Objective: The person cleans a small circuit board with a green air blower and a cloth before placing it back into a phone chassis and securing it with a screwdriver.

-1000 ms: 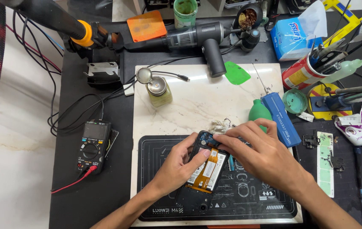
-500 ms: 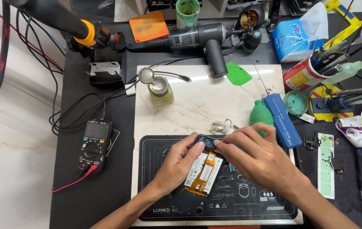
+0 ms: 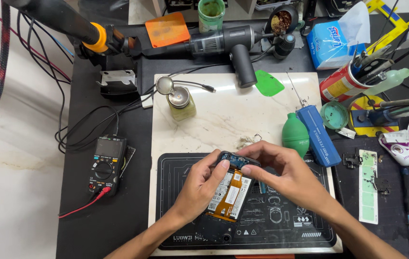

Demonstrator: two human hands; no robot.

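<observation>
Both hands grasped an opened black smartphone [image 3: 228, 194] with exposed battery and orange flex cable, lying over the dark printed repair mat [image 3: 281, 230] on the tabletop. The left hand [image 3: 199, 187] clasped its left edge, thumb near the top circuit board. The right hand [image 3: 286, 170] pinched the top end. A green rubber air blower [image 3: 294, 135] stood just beside the right hand.
</observation>
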